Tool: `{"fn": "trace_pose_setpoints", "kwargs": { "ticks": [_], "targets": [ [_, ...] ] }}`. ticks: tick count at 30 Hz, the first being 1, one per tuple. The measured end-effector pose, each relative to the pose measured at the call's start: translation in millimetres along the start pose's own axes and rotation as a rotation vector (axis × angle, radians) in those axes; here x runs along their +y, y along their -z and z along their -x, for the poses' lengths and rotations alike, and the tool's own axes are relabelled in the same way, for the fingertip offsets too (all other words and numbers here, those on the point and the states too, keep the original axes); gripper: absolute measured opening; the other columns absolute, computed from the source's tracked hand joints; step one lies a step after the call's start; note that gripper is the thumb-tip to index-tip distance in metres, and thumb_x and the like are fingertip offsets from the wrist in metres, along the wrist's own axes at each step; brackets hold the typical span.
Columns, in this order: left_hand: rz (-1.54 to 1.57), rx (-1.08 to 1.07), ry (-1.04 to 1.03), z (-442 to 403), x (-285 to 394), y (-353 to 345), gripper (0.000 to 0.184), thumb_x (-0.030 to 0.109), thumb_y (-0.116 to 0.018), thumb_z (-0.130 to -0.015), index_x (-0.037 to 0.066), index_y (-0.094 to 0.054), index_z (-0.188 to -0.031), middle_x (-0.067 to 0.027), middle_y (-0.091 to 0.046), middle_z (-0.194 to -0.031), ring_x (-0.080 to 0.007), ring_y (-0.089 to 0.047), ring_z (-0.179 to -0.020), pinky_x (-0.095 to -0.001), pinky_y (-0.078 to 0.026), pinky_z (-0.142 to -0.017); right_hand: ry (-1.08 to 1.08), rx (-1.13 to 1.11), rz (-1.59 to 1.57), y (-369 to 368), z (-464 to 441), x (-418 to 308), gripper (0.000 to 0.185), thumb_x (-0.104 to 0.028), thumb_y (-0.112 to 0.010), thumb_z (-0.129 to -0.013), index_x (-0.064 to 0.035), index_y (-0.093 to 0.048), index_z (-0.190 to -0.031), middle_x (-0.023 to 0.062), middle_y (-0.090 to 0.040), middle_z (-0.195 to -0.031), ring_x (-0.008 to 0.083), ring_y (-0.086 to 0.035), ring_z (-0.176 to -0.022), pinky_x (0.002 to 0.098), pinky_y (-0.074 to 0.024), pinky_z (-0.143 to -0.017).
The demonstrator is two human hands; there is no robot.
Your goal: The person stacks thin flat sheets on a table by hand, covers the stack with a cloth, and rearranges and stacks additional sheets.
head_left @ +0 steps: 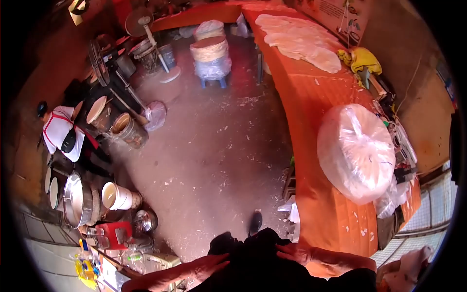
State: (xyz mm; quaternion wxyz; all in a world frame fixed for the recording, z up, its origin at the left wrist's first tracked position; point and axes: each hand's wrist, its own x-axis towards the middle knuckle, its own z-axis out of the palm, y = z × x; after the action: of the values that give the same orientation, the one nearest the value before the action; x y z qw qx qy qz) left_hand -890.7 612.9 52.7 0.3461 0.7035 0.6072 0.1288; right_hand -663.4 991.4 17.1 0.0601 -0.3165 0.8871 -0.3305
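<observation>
At the bottom of the view, my left hand (210,266) rests against the dark clothing at my waist, its fingers lying flat and apart, partly in shadow. Across from it, my right hand (295,253) lies flat on the other side of the same dark clothing. Neither hand shows anything in it. An orange-covered table (326,214) stands beside my right arm. On it sits a large round bundle wrapped in clear plastic (357,153). Farther along the table, thin pale flat sheets (301,41) are spread in overlapping layers.
A person (63,131) in a white shirt stands at the left by buckets and a large metal basin (78,199). Ahead, wrapped round stacks (211,53) stand on a blue stool. A fan (139,21) stands at the upper left. A red container (116,233) is at the lower left.
</observation>
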Motion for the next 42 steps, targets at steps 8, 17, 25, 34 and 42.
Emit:
{"fn": "trace_pose_setpoints", "kwargs": {
  "ticks": [8, 17, 25, 34, 42],
  "targets": [
    [0.094, 0.021, -0.001, -40.7, -26.7, 46.0, 0.083, 0.021, -0.066, -0.074, -0.001, -0.031, -0.146, -0.0329, -0.029, -0.149, -0.0449, -0.05, -0.122, -0.0453, -0.043, -0.101, -0.069, 0.044, -0.066, 7.5, 10.8, 55.3, 0.063, -0.02, -0.055, -0.082, -0.0008, -0.037, -0.139, 0.0341, -0.041, -0.139, 0.0343, -0.063, -0.085, 0.0394, -0.0532, -0.079],
    [0.099, -0.135, -0.084, -96.7, -97.7, 139.7, 0.124, 0.021, -0.084, -0.047, 0.004, -0.02, -0.151, -0.0316, -0.023, -0.151, -0.0445, -0.043, -0.13, -0.0453, -0.039, -0.105, -0.217, 0.187, -0.144, 58.0, -5.6, 98.9, 0.05, -0.019, -0.055, -0.09, 0.0037, -0.041, -0.133, 0.0296, -0.052, -0.122, 0.0369, -0.062, -0.079, 0.0409, -0.0539, -0.071],
    [0.143, -0.103, -0.205, -120.0, -200.2, 218.6, 0.119, 0.044, -0.078, -0.058, 0.002, -0.018, -0.151, -0.0348, -0.024, -0.149, -0.047, -0.039, -0.132, -0.0479, -0.038, -0.105, -0.242, 0.155, -0.096, 122.4, -66.2, 164.6, 0.059, -0.02, -0.06, -0.084, 0.0042, -0.036, -0.133, 0.0336, -0.045, -0.127, 0.0391, -0.06, -0.08, 0.0434, -0.0535, -0.071],
    [0.133, -0.061, -0.215, -119.8, -281.5, 306.1, 0.115, 0.035, -0.08, -0.059, 0.005, -0.019, -0.152, -0.0337, -0.025, -0.149, -0.0452, -0.037, -0.134, -0.0472, -0.037, -0.106, -0.867, -0.197, -0.482, 221.3, -163.0, 231.4, 0.053, -0.033, -0.04, -0.102, 0.001, -0.032, -0.143, 0.024, -0.061, -0.087, 0.0392, -0.06, -0.084, 0.045, -0.0469, -0.073],
    [0.19, 0.005, -0.186, -147.1, -340.0, 364.8, 0.118, 0.028, -0.083, -0.053, 0.005, -0.022, -0.151, -0.0314, -0.024, -0.151, -0.0445, -0.04, -0.132, -0.0464, -0.037, -0.106, -0.367, -0.197, -0.107, 303.1, -184.5, 317.0, 0.077, -0.044, -0.071, -0.077, -0.0028, -0.045, -0.137, 0.028, -0.057, -0.115, 0.0401, -0.06, -0.104, 0.0443, -0.0505, -0.084]
  ]
}}
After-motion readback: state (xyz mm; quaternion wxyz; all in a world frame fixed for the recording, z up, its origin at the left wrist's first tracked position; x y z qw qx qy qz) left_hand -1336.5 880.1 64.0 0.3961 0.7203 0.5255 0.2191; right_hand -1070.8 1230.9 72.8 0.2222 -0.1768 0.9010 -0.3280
